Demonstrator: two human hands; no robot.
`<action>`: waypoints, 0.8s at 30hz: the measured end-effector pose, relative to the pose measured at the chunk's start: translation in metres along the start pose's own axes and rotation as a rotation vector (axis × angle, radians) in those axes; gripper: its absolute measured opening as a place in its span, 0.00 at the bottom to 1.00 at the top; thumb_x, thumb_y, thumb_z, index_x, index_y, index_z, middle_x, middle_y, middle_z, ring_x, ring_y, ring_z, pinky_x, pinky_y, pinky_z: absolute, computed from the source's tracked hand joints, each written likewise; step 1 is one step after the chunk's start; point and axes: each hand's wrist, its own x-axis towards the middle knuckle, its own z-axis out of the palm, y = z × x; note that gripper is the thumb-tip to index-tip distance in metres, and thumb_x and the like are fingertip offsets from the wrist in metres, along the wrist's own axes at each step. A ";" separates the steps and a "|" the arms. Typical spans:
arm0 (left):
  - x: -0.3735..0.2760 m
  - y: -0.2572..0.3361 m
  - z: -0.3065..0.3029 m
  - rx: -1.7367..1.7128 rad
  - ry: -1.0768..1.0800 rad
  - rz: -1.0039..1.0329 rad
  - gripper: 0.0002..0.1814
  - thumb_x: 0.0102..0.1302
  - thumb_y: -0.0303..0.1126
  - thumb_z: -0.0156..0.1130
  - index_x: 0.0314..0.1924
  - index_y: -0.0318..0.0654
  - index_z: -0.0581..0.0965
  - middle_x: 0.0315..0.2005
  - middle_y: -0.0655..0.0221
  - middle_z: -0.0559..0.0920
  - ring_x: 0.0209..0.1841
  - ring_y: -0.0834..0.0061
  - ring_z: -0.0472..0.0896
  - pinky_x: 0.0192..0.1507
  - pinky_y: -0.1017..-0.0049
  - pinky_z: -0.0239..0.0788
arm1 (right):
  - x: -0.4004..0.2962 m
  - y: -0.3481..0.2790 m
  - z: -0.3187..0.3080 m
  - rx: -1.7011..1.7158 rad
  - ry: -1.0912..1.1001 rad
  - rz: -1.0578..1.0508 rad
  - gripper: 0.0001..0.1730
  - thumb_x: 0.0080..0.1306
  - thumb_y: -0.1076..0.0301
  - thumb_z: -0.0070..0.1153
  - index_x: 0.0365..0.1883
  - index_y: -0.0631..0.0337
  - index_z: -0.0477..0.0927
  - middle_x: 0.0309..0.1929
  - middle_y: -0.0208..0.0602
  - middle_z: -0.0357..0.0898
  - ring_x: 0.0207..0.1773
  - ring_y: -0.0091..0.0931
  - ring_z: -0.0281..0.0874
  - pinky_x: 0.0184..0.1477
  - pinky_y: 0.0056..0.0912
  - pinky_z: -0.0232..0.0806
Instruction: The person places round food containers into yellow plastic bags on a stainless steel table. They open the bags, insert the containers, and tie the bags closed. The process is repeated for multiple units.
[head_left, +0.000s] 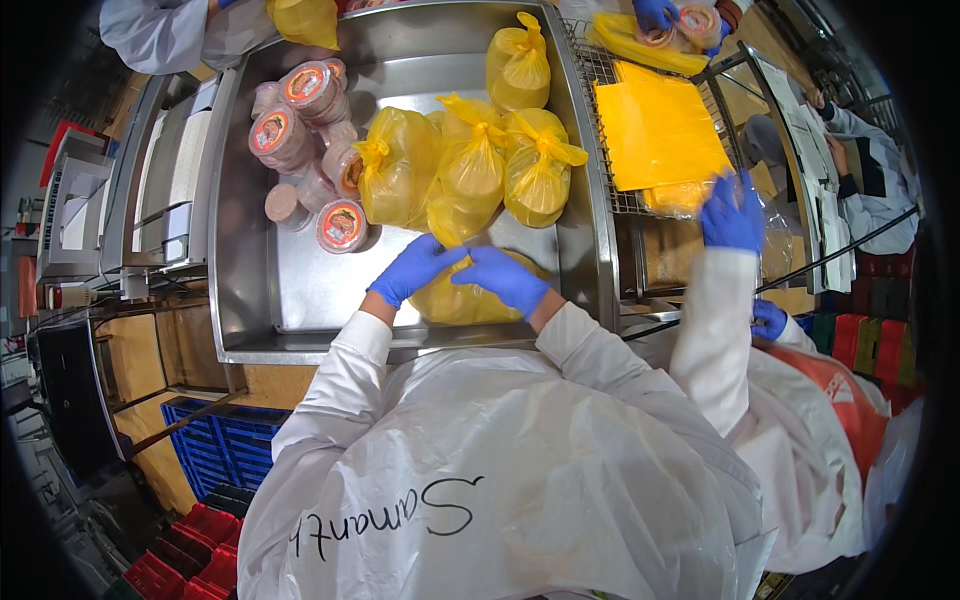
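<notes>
My left hand (415, 271), in a blue glove, pinches the gathered top of a yellow plastic bag (480, 304) at the near side of the steel tray (292, 352). My right hand (508, 279), gloved alike, grips the same gathered top from the other side, its fingertips close to the left ones. Just beyond stand several knotted yellow bags (469, 165), filled with round packs. To their left lie stacked round clear tubs (281, 139) with red and orange labels. The knot area between my fingers is partly hidden.
On a wire rack (611, 135) right of the tray lies a stack of flat yellow bags (656, 131). A co-worker's blurred gloved hand (733, 210) is beside it. Other gloved workers stand at the far side. Blue and red crates (221, 446) are at lower left.
</notes>
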 end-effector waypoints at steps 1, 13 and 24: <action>0.003 -0.001 0.000 0.057 0.034 -0.006 0.18 0.61 0.39 0.59 0.46 0.33 0.75 0.38 0.69 0.79 0.40 0.81 0.75 0.46 0.79 0.65 | 0.000 -0.003 0.005 -0.008 0.088 0.049 0.19 0.53 0.70 0.58 0.44 0.67 0.73 0.41 0.34 0.73 0.43 0.23 0.69 0.48 0.26 0.62; 0.011 -0.004 0.002 -0.113 0.234 -0.184 0.19 0.61 0.44 0.57 0.38 0.31 0.77 0.29 0.70 0.79 0.31 0.84 0.74 0.36 0.80 0.66 | -0.005 0.011 0.010 -0.823 0.694 -0.864 0.12 0.48 0.74 0.55 0.33 0.56 0.76 0.31 0.35 0.72 0.37 0.36 0.70 0.40 0.38 0.63; 0.040 -0.049 0.003 0.183 0.169 -0.052 0.23 0.62 0.50 0.54 0.35 0.33 0.78 0.27 0.65 0.79 0.34 0.76 0.75 0.39 0.76 0.66 | -0.034 0.001 0.009 -1.135 0.558 -0.968 0.12 0.45 0.74 0.54 0.30 0.54 0.78 0.29 0.32 0.73 0.37 0.32 0.70 0.42 0.36 0.62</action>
